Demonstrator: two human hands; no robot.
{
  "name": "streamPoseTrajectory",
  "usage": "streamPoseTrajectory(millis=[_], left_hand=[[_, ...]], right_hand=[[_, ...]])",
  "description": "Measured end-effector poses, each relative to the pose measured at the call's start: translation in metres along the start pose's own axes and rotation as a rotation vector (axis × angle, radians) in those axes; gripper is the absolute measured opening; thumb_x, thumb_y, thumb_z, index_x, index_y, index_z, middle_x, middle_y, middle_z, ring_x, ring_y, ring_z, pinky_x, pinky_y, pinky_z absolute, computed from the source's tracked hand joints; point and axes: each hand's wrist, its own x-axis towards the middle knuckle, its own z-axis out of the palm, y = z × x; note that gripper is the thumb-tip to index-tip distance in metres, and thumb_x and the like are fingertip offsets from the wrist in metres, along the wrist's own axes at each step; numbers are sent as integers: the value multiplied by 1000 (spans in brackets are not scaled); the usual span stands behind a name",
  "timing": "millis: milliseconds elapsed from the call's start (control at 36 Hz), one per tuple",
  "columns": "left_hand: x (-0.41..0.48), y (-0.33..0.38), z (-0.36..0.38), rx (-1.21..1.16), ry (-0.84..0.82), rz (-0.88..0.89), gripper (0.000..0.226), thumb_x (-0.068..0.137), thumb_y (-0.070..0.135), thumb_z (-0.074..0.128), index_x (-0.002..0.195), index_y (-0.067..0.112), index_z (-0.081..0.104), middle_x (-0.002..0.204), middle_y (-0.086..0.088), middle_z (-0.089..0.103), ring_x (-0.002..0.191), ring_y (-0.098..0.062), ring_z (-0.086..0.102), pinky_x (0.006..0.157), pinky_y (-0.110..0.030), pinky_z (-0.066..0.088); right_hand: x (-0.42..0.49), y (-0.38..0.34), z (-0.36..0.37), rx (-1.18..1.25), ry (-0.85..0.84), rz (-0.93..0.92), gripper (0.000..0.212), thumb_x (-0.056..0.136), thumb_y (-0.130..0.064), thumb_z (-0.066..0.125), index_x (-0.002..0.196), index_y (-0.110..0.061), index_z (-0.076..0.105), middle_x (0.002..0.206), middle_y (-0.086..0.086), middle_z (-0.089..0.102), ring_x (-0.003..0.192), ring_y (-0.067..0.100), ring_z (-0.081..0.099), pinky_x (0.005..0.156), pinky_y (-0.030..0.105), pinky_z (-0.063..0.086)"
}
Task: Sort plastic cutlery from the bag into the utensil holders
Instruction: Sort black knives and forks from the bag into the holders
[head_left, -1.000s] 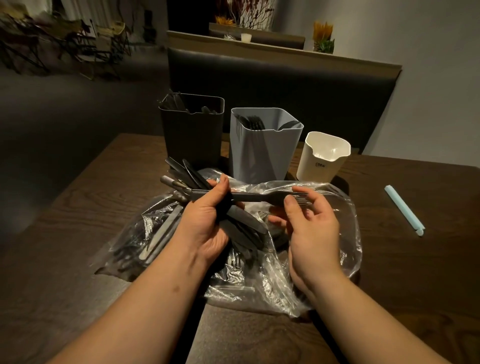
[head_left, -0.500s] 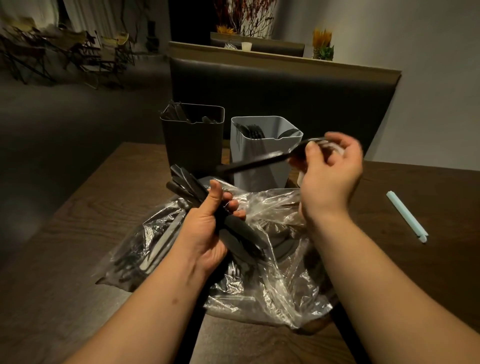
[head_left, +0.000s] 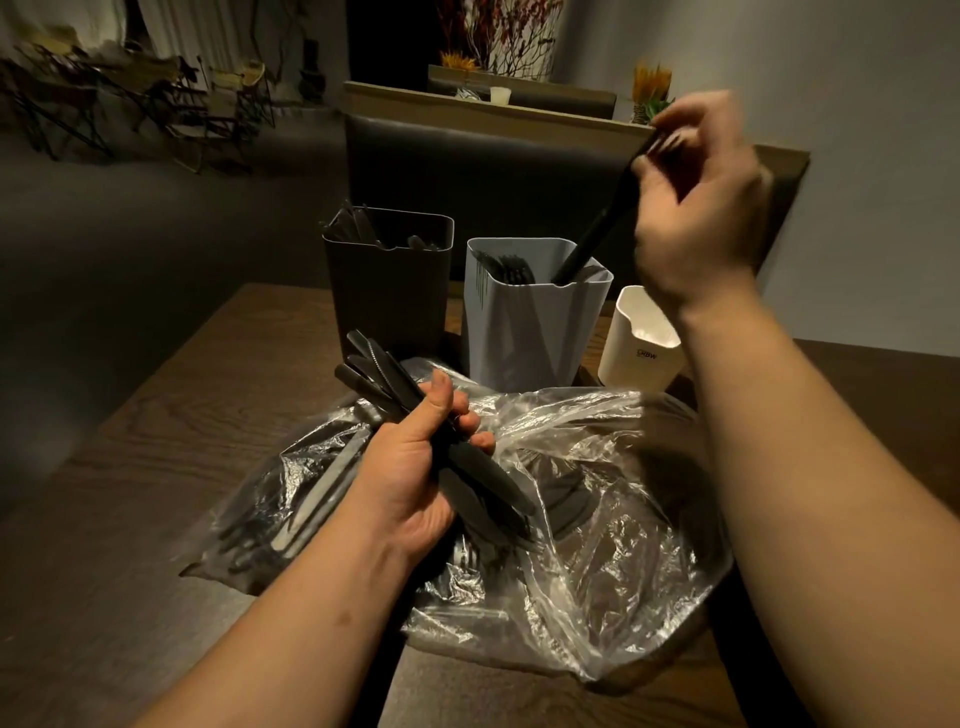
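A clear plastic bag (head_left: 587, 525) of dark cutlery lies on the wooden table. My left hand (head_left: 410, 467) is over it, shut on a bundle of black plastic knives (head_left: 384, 371) that fan up to the left. My right hand (head_left: 701, 202) is raised above the grey holder (head_left: 530, 322), pinching the head of a black fork (head_left: 597, 234). The fork's handle end dips inside the grey holder's rim, beside other forks. A black holder (head_left: 389, 296) with cutlery stands to its left. A white holder (head_left: 641, 345) stands at the right; I see nothing in it.
A dark padded bench back (head_left: 467, 171) rises just behind the holders. Plants and a small cup sit on the ledge above it. Folding chairs stand far off at the upper left. Bare table surface (head_left: 171, 441) lies left of the bag.
My right hand has carried the fork up from the bag and tilted it upright, so its handle now enters the grey holder. My left hand has stayed put with the knives.
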Motion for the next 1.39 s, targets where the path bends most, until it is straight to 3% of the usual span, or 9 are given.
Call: streamPoseTrajectory(millis=[306, 500, 639, 778, 917, 1028, 1167, 1278, 1389], left_hand=[[0, 1, 3, -4, 5, 3, 15, 81, 28, 71, 77, 15, 65, 77, -1, 54, 67, -11, 49, 64, -23, 46], [-1, 1, 4, -18, 3, 0, 23, 81, 34, 70, 69, 14, 66, 75, 0, 53, 65, -10, 48, 60, -22, 47], [-3, 2, 7, -41, 21, 2, 35, 81, 43, 66, 61, 14, 67, 73, 0, 52, 65, -10, 46, 66, -23, 43], [0, 4, 4, -60, 43, -4, 35, 89, 49, 59, 74, 17, 56, 74, 1, 50, 65, -11, 46, 73, -26, 43], [3, 3, 4, -74, 50, -36, 35, 92, 51, 55, 78, 18, 53, 73, 1, 49, 64, -12, 48, 85, -28, 46], [4, 1, 5, -75, 73, -42, 35, 96, 48, 54, 80, 18, 54, 73, 0, 50, 65, -12, 48, 80, -29, 47], [3, 1, 4, -39, 79, -7, 28, 80, 43, 66, 76, 15, 61, 73, 0, 53, 64, -13, 51, 77, -30, 47], [-1, 2, 4, -12, 47, -30, 36, 90, 36, 62, 65, 11, 65, 69, -3, 56, 61, -13, 56, 80, -30, 48], [-2, 0, 4, 65, 14, -75, 14, 83, 21, 64, 86, 7, 62, 83, -10, 59, 76, -19, 60, 84, -34, 53]], right_hand=[[-37, 6, 26, -133, -580, -24, 44, 83, -4, 57, 124, -15, 68, 116, 12, 69, 108, 32, 63, 94, 50, 53], [-43, 11, 33, -260, -691, 7, 51, 90, -32, 32, 132, -27, 62, 122, 0, 66, 119, 28, 48, 95, 41, 30], [-45, 6, 31, -337, -651, -53, 58, 94, -42, 33, 150, -28, 41, 148, -1, 45, 134, 24, 27, 106, 39, 19], [-74, -24, 8, -61, -391, -41, 40, 93, -32, 50, 127, -14, 60, 117, 4, 60, 113, 22, 48, 90, 29, 36], [-130, -53, -17, 158, -722, 147, 9, 92, -14, 63, 99, -16, 68, 93, -9, 64, 86, 5, 60, 76, 20, 49], [-153, -56, -28, 57, -913, 228, 27, 85, -38, 73, 108, -28, 66, 102, -17, 65, 93, 1, 61, 82, 25, 51], [-167, -54, -22, 32, -820, 359, 25, 80, -36, 81, 101, -27, 73, 92, -14, 72, 84, 5, 65, 81, 35, 54], [-172, -49, -16, 102, -700, 463, 14, 84, -24, 78, 97, -28, 79, 85, -13, 75, 81, 2, 67, 81, 33, 54], [-174, -45, -13, 233, -618, 685, 12, 84, -14, 77, 86, -24, 81, 79, -11, 76, 78, 5, 70, 78, 31, 58]])
